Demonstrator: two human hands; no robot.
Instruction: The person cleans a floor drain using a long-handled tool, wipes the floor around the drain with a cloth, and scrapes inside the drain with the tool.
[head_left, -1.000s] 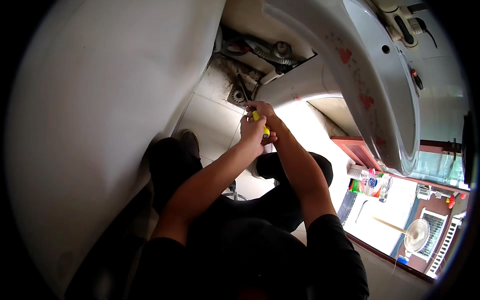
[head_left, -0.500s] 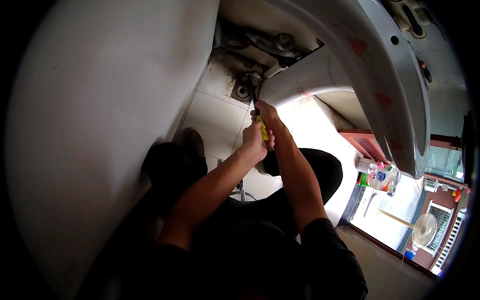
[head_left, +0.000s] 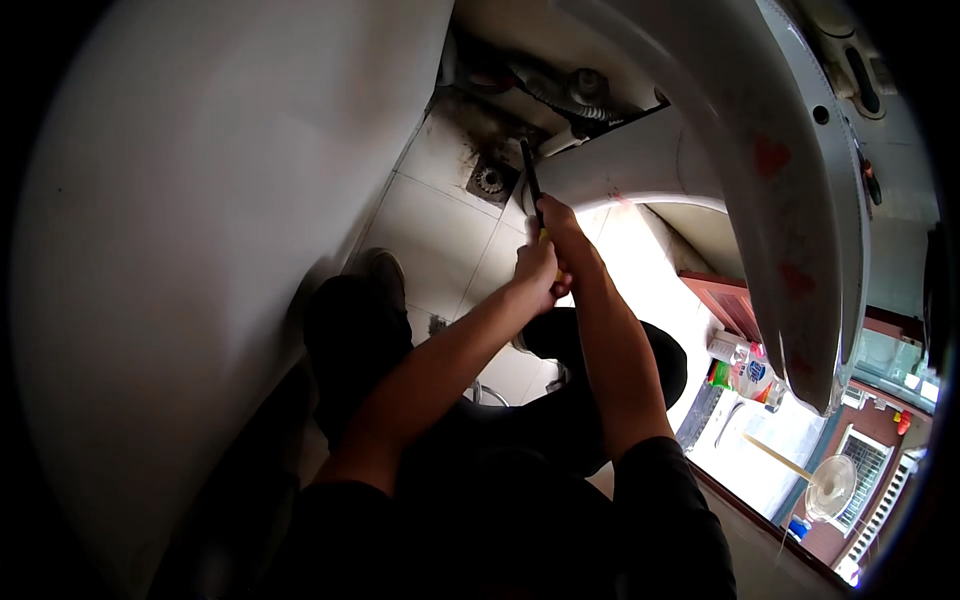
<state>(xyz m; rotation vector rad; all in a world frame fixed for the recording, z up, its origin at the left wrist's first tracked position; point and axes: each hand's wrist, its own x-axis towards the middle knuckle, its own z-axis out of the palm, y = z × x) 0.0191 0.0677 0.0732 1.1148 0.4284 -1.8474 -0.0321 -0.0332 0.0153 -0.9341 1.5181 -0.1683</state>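
Note:
My left hand (head_left: 538, 262) is closed around the yellow handle of a long dark tool (head_left: 531, 172). Just ahead of it, my right hand (head_left: 560, 218) is wrapped round the same tool, near where the handle meets the dark shaft. The shaft points away from me, its tip by a stained patch of floor next to a white pipe (head_left: 563, 141). Left of the shaft lies a round floor drain (head_left: 490, 180). Whether the tip touches the floor I cannot tell.
A ceramic basin (head_left: 700, 70) with red flower marks hangs at the upper right, above its pedestal (head_left: 630, 160). Corrugated hose (head_left: 560, 97) lies behind. A white panel (head_left: 230, 200) fills the left. Bottles and a bag (head_left: 752, 374) stand at the lower right.
The tool has swung from over the drain to its right side, and both hands have shifted slightly right in view. The camera view has also moved. Both hands keep hold of the tool.

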